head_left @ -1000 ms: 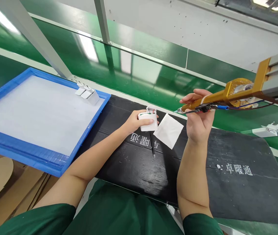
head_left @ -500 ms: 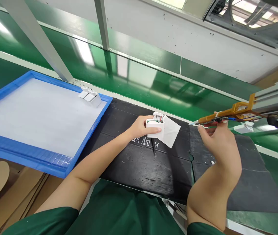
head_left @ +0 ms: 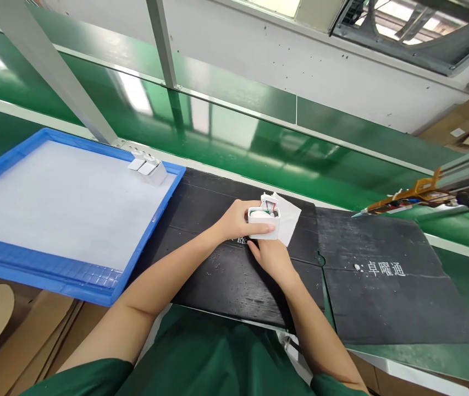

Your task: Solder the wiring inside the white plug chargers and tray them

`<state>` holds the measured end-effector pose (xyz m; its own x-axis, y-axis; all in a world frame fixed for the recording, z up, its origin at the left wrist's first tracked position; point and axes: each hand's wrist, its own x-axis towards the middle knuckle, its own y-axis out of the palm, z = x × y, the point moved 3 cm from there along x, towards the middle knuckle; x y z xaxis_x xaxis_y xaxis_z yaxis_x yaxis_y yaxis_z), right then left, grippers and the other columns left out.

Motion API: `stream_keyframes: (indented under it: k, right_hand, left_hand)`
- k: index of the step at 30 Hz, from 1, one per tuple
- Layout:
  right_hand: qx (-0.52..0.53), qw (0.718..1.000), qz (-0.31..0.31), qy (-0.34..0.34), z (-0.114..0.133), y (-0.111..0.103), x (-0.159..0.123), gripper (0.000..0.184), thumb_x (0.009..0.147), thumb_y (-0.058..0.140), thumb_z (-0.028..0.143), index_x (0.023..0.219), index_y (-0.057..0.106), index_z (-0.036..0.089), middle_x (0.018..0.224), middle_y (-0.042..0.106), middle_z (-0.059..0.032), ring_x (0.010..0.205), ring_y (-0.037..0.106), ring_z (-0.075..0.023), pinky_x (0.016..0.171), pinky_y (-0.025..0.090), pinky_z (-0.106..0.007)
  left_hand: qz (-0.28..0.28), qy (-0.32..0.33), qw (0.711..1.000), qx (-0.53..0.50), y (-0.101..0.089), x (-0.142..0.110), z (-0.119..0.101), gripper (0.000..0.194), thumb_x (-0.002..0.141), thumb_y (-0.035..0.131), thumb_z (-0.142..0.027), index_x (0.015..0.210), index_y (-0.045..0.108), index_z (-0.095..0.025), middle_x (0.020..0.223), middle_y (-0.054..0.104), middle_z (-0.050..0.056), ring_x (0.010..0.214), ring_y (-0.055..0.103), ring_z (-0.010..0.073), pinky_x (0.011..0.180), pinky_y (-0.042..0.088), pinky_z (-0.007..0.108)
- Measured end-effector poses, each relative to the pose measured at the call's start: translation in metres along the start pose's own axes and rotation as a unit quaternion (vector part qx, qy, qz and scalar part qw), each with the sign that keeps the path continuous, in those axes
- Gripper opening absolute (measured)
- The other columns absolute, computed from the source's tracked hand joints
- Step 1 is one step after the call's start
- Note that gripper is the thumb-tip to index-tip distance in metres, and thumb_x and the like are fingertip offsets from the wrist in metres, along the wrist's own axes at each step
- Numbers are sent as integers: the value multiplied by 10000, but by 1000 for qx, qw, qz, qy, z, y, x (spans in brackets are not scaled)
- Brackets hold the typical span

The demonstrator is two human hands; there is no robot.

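Observation:
My left hand (head_left: 234,220) is closed around a small white plastic case (head_left: 264,230), with its thumb across the front wall. The lid of the case stands up at the back, and green and red wires show inside. My right hand (head_left: 275,257) is just below and against the case. Its thumb points left over the black mat, while its other fingers are hidden by the case. A white sheet of paper (head_left: 290,217) sticks out behind the case on the right. The black tweezers seen on the mat earlier are hidden now.
A blue tray (head_left: 152,225) lined in white lies at left, with several white cases (head_left: 149,166) in its far right corner. Black mats (head_left: 382,302) cover the bench. An orange dispenser with a pointed tip (head_left: 399,201) reaches in from the right. White crumbs (head_left: 357,267) lie on the right mat.
My right hand has let go of the orange dispenser and moved left and down to the case. My left hand still holds the case. The view has shifted slightly.

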<state>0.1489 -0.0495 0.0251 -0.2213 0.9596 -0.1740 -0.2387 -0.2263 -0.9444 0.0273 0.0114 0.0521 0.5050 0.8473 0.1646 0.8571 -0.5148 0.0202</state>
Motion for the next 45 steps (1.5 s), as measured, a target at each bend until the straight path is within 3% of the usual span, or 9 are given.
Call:
stream_keyframes:
  k: [3,6,8,11,13,14,18,24,45]
  right_hand:
    - [85,996,-18,-16,-15,-1,-2,161,887,552,225,1016,627,165,910,723,-83,808,691,-218,725,528,-305]
    - [217,962,-164,-3,-35,-20,-13,135,879,576,286,948,625,182,767,688,-24,594,624,-149,605,521,-276]
    - [303,899,-317,-3,-45,-36,-25,213,853,632,297,1040,618,196,795,681,-11,584,616,-130,560,529,-259]
    - [364,772,-517,-68,-46,-52,-46,296,810,699,228,1099,637,233,845,683,-2,670,654,-141,548,568,-261]
    - [345,724,-583,-129,-42,-57,-56,209,804,703,194,1008,686,238,821,695,0,700,675,-162,552,591,-289]
    - [325,718,-596,-151,-39,-58,-60,177,806,701,188,977,700,234,822,708,-5,712,689,-178,561,602,-311]
    - [236,749,-588,-193,-31,-59,-62,195,831,673,169,1013,706,228,831,748,-19,794,735,-242,645,629,-394]
    - [168,792,-546,-217,-23,-54,-58,280,824,660,108,1069,690,242,889,765,-13,862,744,-253,691,655,-394]
    - [194,804,-526,-199,-23,-53,-57,280,818,660,74,1054,683,223,933,763,-28,841,743,-204,717,647,-325]
  left_hand:
    - [-6,-4,1000,-23,-1,0,0,446,640,772,-407,971,714,-112,810,727,61,753,669,204,697,517,270]
    - [-11,-11,997,-81,-2,-1,-1,446,635,768,-427,934,704,-103,828,723,77,736,662,202,671,518,274]
    - [-5,-17,996,-89,-1,-2,-2,453,628,771,-434,930,703,-105,821,719,77,723,655,199,651,512,270]
    - [19,-32,999,-38,4,-4,-4,447,624,778,-414,942,709,-107,788,707,57,696,633,182,629,481,250]
    - [39,-46,998,9,8,-6,-4,430,632,773,-403,937,717,-105,756,693,39,666,607,161,609,451,233]
    - [48,-53,997,29,10,-6,-3,423,638,768,-405,930,721,-103,742,686,32,653,595,152,600,438,226]
    - [84,-69,991,73,18,-7,-3,413,654,753,-420,920,727,-105,721,678,20,643,580,143,606,431,220]
    - [135,-61,986,79,23,-8,-8,359,654,742,-409,840,718,-104,636,621,-6,566,517,108,544,405,198]
    - [159,-64,982,76,25,-9,-6,322,655,743,-398,780,688,-106,612,584,-13,551,494,100,525,394,196]
